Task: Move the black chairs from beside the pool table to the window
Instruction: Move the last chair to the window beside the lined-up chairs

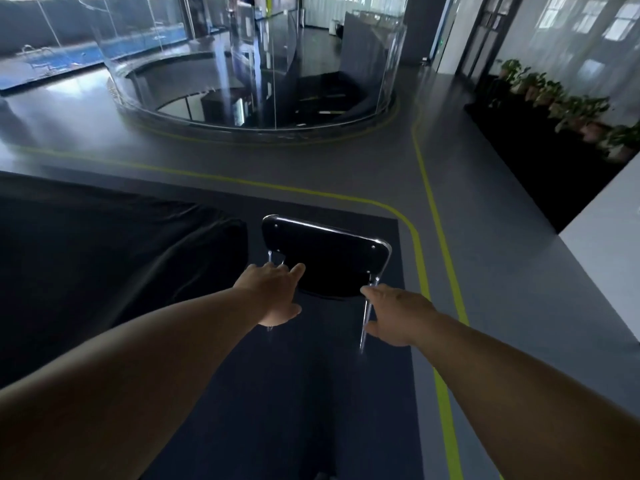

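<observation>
A black chair [327, 261] with a chrome-edged backrest and chrome frame tubes stands in front of me on a dark blue mat, just right of the pool table [104, 251], which lies under a black cover. My left hand [273, 292] is at the left frame tube below the backrest, fingers curled round it, index finger stretched along the black panel. My right hand [394, 315] grips the right chrome tube just under the backrest's lower corner. The chair's seat and lower legs are hidden by the backrest and my hands.
A round glass-walled floor opening [256, 95] lies ahead. Yellow floor lines [420, 258] curve round the mat. Windows [86, 46] with a pool outside run along the far left. Potted plants [568, 109] and a white counter [602, 233] stand at right.
</observation>
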Available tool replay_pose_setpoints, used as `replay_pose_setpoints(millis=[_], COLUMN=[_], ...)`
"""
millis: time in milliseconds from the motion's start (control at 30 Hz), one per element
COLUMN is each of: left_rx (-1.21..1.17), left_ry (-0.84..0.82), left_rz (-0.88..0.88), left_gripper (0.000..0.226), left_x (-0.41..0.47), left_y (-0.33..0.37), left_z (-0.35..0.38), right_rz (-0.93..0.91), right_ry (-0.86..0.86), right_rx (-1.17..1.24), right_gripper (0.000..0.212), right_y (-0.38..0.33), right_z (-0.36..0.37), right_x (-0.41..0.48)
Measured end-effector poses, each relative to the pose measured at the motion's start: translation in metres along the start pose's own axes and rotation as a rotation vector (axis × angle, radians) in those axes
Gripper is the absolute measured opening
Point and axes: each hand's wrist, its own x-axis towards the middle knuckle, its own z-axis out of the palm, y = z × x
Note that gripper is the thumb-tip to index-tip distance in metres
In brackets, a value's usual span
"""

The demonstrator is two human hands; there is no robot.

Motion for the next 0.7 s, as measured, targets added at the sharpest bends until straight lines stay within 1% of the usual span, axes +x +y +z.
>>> replay_pose_setpoints(millis=[200, 267, 333, 433, 533, 633, 700], left_rx=[-0.027, -0.039, -0.041, -0.034, -0.066, -0.067, -0.064], left_ry=[-0.052, -0.041, -0.043, -0.052, -0.071, -0.132, -0.169], left_rz=[-0.035, -0.036, -0.041, -0.041, -0.051, -0.031, -0.008], left_gripper=[0.083, 0.082, 0.081, 0.08, 0.079, 0.078, 0.074], left_x=[0.133, 0.171, 0.206, 0.244, 0.285, 0.328, 0.355], left_y=[-0.032, -0.041, -0.052, -0.066, -0.084, -0.1, -0.11], left_z=[0.002, 0.002, 0.0, 0.004, 0.015, 0.033, 0.048], right_rz=[-0.02, -0.005, 0.01, 0.022, 0.028, 0.036, 0.044], right_ry=[0.017, 0.021, 0.016, 0.001, -0.027, -0.082, -0.116], right_rx=[0.006, 0.012, 0.017, 0.007, 0.031, 0.051, 0.053], right_gripper=[0.06, 0.063, 0.07, 0.076, 0.074, 0.073, 0.074], right_y=[0.057, 0.073, 0.086, 0.094, 0.097, 0.095, 0.092], right_z=[-0.03, -0.041, -0.051, -0.054, -0.049, -0.038, -0.028], right_x=[0.136, 0.172, 0.206, 0.246, 0.289, 0.332, 0.361])
